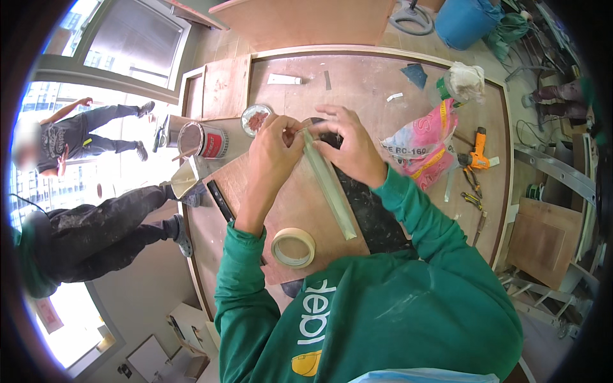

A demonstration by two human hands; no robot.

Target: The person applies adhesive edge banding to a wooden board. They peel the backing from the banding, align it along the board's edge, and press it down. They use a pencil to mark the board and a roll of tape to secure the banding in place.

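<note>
A long, narrow, pale green strip (332, 195) with yellowish edges lies slanting over a plywood board (278, 207). At its far end, my left hand (274, 147) is closed in a pinch at the tip. My right hand (354, 143) holds the same end from the other side, thumb on the strip, its other fingers raised and curved. The exact contact between the fingertips is partly hidden. Near me on the board lies a roll of masking tape (276, 247). A black, dusty sheet (377, 214) shows to the right of the strip, partly under my right arm.
To the left are a paint can (203, 142) and a round tub (257, 120) of reddish material. Rightward lie a pink bag (424, 143), an orange glue gun (477, 150) and pliers (472, 182). A raised wooden rim (357, 50) edges the work surface. Other people (108, 223) are nearby.
</note>
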